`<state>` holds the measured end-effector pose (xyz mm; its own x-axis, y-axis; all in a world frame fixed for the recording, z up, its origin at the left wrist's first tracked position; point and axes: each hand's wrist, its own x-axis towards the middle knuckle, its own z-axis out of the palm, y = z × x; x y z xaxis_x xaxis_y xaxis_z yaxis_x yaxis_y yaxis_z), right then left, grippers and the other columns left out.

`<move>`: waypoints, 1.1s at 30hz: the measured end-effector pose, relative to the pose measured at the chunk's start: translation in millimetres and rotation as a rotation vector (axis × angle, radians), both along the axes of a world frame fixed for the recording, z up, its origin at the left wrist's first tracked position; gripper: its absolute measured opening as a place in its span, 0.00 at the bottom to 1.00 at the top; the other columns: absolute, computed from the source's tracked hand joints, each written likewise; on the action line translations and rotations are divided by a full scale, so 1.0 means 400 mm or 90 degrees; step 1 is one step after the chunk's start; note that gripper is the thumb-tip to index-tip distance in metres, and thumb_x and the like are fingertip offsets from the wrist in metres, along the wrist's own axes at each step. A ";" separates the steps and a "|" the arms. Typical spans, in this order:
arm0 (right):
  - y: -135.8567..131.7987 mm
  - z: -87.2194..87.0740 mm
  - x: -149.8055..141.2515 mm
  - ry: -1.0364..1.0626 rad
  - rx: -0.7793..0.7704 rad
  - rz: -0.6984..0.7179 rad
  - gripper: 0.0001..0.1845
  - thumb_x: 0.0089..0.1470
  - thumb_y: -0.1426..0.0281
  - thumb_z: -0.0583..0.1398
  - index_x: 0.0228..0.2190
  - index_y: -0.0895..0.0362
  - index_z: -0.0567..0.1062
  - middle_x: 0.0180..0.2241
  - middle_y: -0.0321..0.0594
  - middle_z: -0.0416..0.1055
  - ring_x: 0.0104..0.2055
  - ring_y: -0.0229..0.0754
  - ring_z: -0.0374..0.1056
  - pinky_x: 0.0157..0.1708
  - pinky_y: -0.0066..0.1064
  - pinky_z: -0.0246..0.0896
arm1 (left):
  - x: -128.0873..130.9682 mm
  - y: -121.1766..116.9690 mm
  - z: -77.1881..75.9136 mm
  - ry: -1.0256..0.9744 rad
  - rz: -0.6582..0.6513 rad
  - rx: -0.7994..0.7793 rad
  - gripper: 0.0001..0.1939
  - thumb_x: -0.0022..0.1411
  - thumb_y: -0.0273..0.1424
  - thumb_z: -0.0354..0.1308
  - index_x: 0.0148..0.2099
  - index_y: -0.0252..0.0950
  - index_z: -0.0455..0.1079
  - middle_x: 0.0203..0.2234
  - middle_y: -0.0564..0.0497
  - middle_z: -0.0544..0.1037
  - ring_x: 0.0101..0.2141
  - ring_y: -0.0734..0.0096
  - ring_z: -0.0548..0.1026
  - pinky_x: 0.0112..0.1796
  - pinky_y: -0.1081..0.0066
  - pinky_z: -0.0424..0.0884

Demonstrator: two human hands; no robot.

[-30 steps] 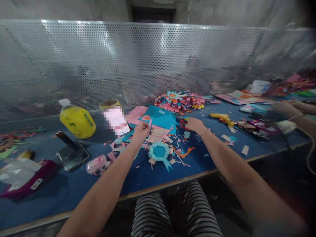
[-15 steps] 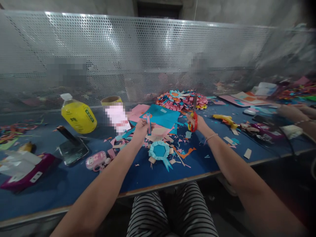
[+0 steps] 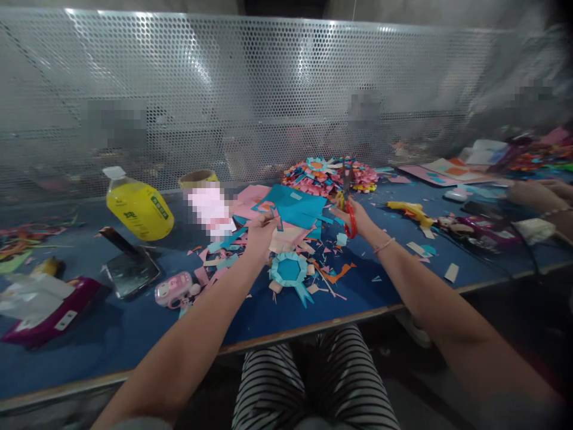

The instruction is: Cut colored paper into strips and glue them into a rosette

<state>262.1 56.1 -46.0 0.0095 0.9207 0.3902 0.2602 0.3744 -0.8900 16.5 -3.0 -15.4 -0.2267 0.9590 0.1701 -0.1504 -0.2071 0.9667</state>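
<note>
Left of the left hand (image 3: 261, 236), a bottle (image 3: 139, 208) stands well apart. That hand pinches a paper strip (image 3: 279, 221), tilted now, upright half a second ago. Between the hands, nearer the edge of the tabletop (image 3: 367, 289), lies a rosette (image 3: 289, 269). The right hand (image 3: 359, 223) grips scissors (image 3: 346, 184), blades up; a glue gun (image 3: 406, 209) lies right of it.

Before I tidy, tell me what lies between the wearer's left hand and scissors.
The head view shows the paper strip the left hand holds, then a blue sheet and loose paper scraps.
</note>
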 end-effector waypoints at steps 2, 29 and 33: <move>-0.023 0.004 -0.037 0.018 -0.024 0.060 0.22 0.35 0.54 0.65 0.27 0.56 0.67 0.38 0.43 0.70 0.35 0.42 0.67 0.40 0.39 0.63 | 0.008 -0.004 0.002 -0.035 0.000 0.004 0.13 0.42 0.27 0.63 0.19 0.35 0.59 0.12 0.61 0.62 0.18 0.82 0.62 0.24 0.77 0.60; -0.184 0.051 -0.210 -0.031 -0.059 0.285 0.18 0.45 0.53 0.59 0.27 0.54 0.63 0.26 0.34 0.61 0.28 0.36 0.58 0.29 0.30 0.58 | 0.026 -0.076 0.063 -0.285 0.002 0.049 0.10 0.48 0.28 0.64 0.33 0.35 0.67 0.28 0.52 0.78 0.37 0.68 0.78 0.44 0.69 0.72; -0.182 0.043 -0.215 -0.012 -0.064 0.271 0.18 0.44 0.54 0.60 0.25 0.54 0.62 0.25 0.33 0.59 0.27 0.35 0.56 0.27 0.30 0.58 | 0.032 -0.084 0.065 -0.281 -0.003 0.024 0.11 0.46 0.27 0.65 0.32 0.34 0.67 0.25 0.53 0.77 0.35 0.68 0.78 0.43 0.69 0.73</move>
